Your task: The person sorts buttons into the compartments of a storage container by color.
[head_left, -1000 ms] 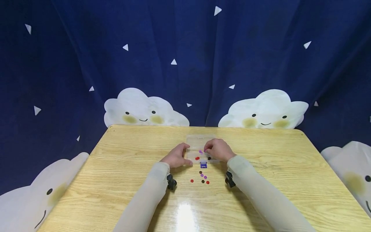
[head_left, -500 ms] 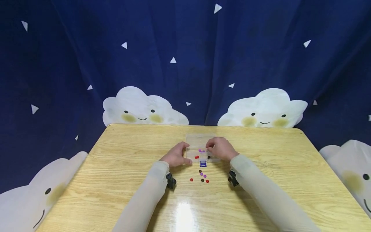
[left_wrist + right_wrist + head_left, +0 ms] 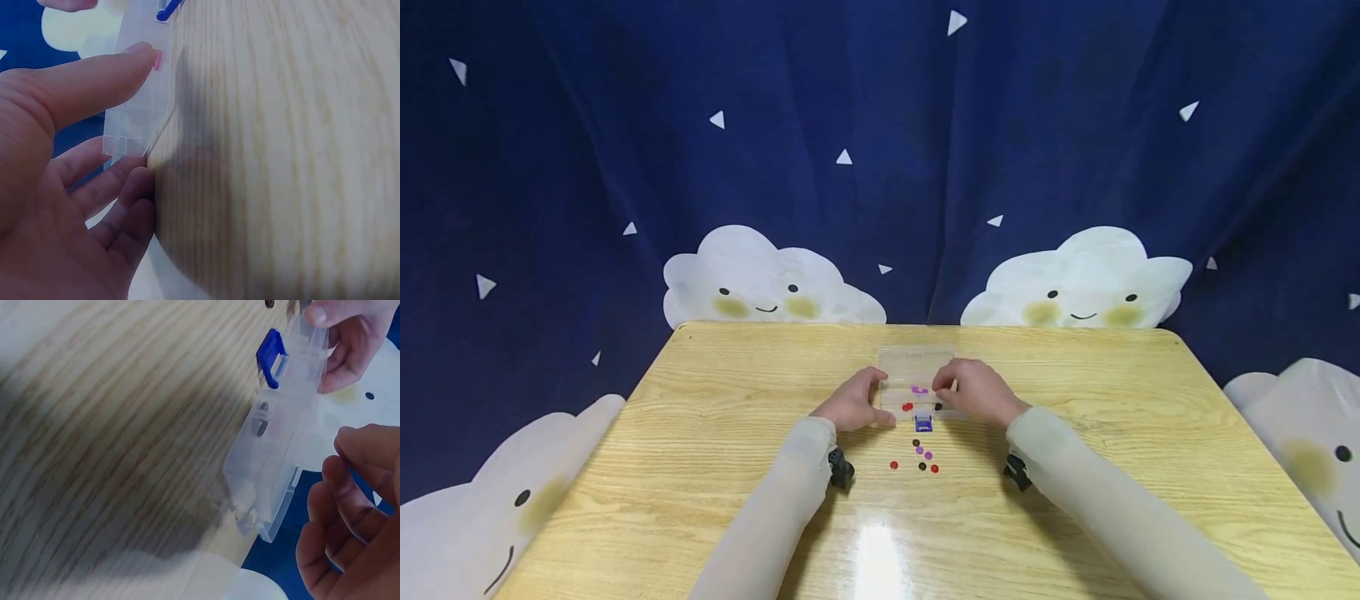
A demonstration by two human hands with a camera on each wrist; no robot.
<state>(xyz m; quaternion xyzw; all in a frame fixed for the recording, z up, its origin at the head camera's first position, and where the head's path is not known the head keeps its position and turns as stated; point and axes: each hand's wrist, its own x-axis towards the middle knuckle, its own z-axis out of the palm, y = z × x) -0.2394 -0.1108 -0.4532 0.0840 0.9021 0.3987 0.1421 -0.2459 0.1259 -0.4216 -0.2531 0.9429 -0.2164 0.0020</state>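
Note:
A clear plastic compartment box lies on the table with its lid raised at the back and a blue latch in front. Small purple discs sit in a back compartment; red discs and black discs lie in front ones. My left hand grips the box's left end, thumb along the front wall and fingers round the side. Over the right part of the box is my right hand, its fingers loosely bent. In the right wrist view, nothing shows between its thumb and index fingertips.
In front of the box, loose discs lie on the wooden table: purple discs, black discs and red discs. A dark blue curtain with clouds stands behind the table's back edge.
My right hand has drawn back to the right from the purple discs; the purple disc at its fingertips has been let go into the back compartment. My left hand stays on the box.

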